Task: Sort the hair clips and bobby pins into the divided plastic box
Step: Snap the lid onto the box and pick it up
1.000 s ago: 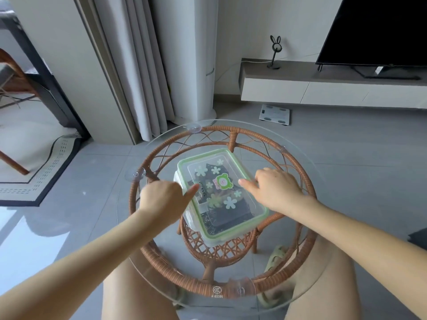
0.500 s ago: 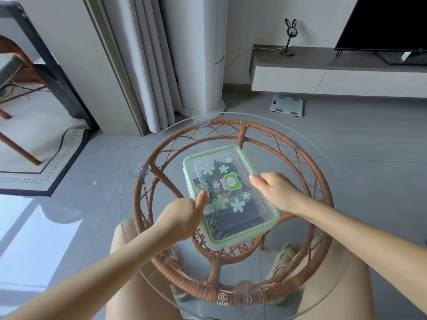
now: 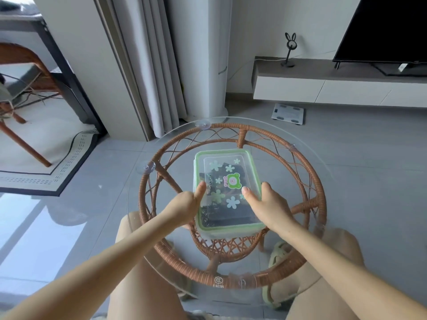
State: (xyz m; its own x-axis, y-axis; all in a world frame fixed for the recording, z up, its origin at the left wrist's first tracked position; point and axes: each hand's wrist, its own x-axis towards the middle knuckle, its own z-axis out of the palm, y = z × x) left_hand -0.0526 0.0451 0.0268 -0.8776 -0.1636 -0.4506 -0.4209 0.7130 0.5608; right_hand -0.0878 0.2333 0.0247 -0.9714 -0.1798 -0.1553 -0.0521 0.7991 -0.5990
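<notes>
Plastic box (image 3: 231, 232); both thumbs (image 3: 200, 189) on lid (image 3: 221, 160)

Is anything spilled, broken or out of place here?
Nothing stands out. The plastic box sits flat on the glass table, lid on, nothing spilled; the left hand and right hand hold its sides.

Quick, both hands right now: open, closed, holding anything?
Left hand: grips the plastic box at its left edge, thumb on top.
Right hand: grips the box's right edge.

Recorded were one box (image 3: 219, 158), one table (image 3: 184, 266), one television (image 3: 388, 28), one scale (image 3: 287, 112), two hands: left hand (image 3: 184, 207), right hand (image 3: 268, 207).
</notes>
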